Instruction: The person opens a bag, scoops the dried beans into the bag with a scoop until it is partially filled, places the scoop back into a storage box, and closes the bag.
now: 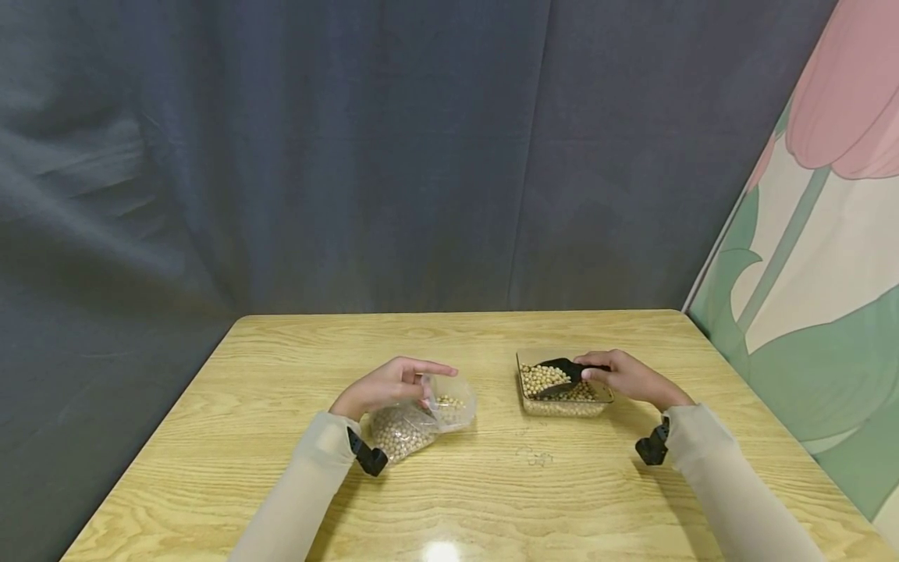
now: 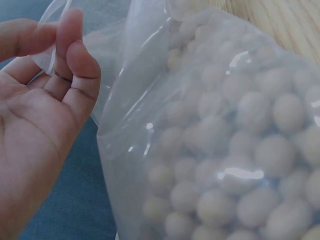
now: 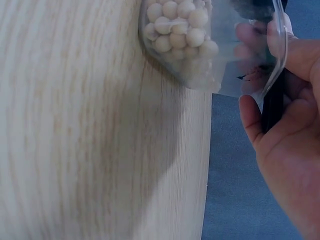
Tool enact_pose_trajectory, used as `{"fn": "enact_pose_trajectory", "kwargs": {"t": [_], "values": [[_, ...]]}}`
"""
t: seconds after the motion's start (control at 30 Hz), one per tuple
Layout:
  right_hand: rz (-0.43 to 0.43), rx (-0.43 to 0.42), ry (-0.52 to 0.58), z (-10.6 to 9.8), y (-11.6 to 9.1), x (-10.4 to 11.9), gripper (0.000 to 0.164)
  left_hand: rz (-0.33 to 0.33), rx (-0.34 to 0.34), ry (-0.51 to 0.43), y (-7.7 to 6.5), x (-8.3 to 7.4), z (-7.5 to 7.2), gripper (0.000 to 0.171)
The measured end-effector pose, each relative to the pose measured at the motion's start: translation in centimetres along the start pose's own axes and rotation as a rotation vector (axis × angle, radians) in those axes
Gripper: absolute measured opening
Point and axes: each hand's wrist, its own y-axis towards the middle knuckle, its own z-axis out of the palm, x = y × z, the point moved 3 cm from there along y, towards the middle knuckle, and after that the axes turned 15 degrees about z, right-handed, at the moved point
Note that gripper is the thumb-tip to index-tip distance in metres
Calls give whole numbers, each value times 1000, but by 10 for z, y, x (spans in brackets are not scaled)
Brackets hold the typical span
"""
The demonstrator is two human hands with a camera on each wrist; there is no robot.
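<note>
On the left, a clear plastic bag (image 1: pixel 420 428) partly filled with soybeans lies on the table, its mouth held up and facing right. My left hand (image 1: pixel 379 388) pinches the bag's edge between thumb and fingers, with the index finger reaching over the opening. In the left wrist view the bag's beans (image 2: pixel 235 170) show through the wrinkled plastic. To the right, a clear rectangular container (image 1: pixel 565 410) holds more soybeans. My right hand (image 1: pixel 635 378) grips the handle of a black scoop (image 1: pixel 563 365), whose bowl sits inside the container, heaped with soybeans (image 1: pixel 542 378).
Both items stand on a wood-grain table (image 1: pixel 477 484), with a stretch of tabletop between bag and container. A dark curtain (image 1: pixel 393 156) hangs behind the table. A wall painted with flowers (image 1: pixel 829 328) borders the right side.
</note>
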Motion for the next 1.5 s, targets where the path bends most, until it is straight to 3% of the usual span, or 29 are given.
{"fn": "enact_pose_trajectory", "kwargs": {"t": [0.53, 1.5], "values": [[21, -10, 43, 0, 1, -5, 50, -19, -5, -18, 1, 1, 0, 47], [53, -59, 80, -1, -1, -5, 51, 4, -7, -48, 0, -1, 0, 48]]}}
